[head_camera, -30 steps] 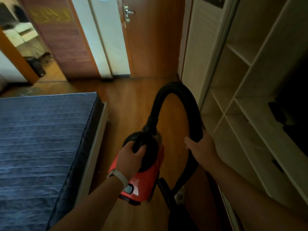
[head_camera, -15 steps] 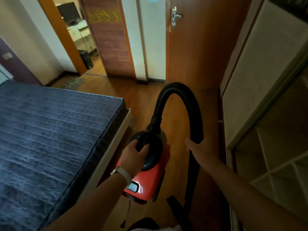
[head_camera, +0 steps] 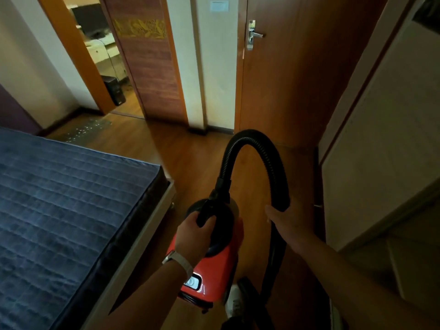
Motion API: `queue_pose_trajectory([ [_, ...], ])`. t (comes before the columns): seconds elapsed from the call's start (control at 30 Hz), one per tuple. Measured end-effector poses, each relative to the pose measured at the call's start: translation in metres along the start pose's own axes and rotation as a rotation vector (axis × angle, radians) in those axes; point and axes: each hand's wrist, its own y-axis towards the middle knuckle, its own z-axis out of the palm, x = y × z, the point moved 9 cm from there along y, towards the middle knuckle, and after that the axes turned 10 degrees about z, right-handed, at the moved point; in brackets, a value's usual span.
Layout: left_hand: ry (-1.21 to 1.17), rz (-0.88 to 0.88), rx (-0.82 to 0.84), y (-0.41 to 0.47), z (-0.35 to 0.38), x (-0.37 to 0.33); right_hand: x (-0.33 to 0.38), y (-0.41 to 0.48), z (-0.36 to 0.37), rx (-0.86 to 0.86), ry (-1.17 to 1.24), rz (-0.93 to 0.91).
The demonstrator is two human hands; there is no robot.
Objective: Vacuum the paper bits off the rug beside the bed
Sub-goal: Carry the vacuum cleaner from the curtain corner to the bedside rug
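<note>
Change: the view has swung further left than half a second ago; the shelved cupboard on the right has slid out of sight and more of the open doorway (head_camera: 104, 75) and far floor shows.
Left hand: the left hand (head_camera: 193, 236) keeps its closed grip on the black top handle of the red canister vacuum cleaner (head_camera: 212, 265), carried above the wooden floor (head_camera: 190, 167).
Right hand: the right hand (head_camera: 289, 222) is wrapped around the black ribbed hose (head_camera: 257, 144), which arches up from the canister.
Rug: a small grey rug (head_camera: 89, 129) speckled with pale paper bits (head_camera: 82, 131) lies by the far corner of the blue quilted bed (head_camera: 59, 210), near the doorway, well apart from the vacuum.
Hard to see: the nozzle end is dark and cut off at the bottom edge; individual scraps are too small to make out.
</note>
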Motion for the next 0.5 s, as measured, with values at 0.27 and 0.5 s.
queue_pose_trajectory([
  [0.27, -0.08, 0.011, 0.063, 0.162, 0.062, -0.046, 0.053, 0.159, -0.026, -0.033, -0.001, 0.032],
  [0.5, -0.033, 0.036, 0.008, 0.275, 0.087, -0.083, 0.096, 0.274, -0.039, -0.039, 0.013, -0.009],
])
